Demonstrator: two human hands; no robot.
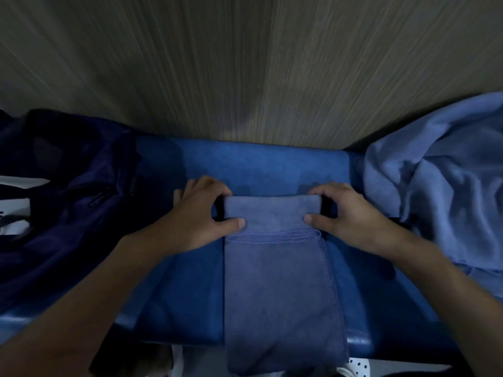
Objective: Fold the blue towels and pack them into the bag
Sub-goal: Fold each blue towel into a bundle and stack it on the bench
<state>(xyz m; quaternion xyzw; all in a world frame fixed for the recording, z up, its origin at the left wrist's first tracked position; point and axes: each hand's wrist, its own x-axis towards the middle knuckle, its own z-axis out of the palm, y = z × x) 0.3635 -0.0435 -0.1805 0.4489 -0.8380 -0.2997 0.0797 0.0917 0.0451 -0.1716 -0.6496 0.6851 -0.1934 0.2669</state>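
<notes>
The blue towel (277, 281), folded into a long narrow strip with stitched hems, lies along the middle of the blue padded counter (272, 164); its near end overhangs the edge; its far end is doubled back; the left grip (201, 216) and right grip (345, 213) each pinch that fold, thumbs on top; the dark navy bag (68, 186) lies left; paler towels (441, 186) lie heaped right.

1 view | head-worn | forward-down | close over apparent bench (258, 164)
</notes>
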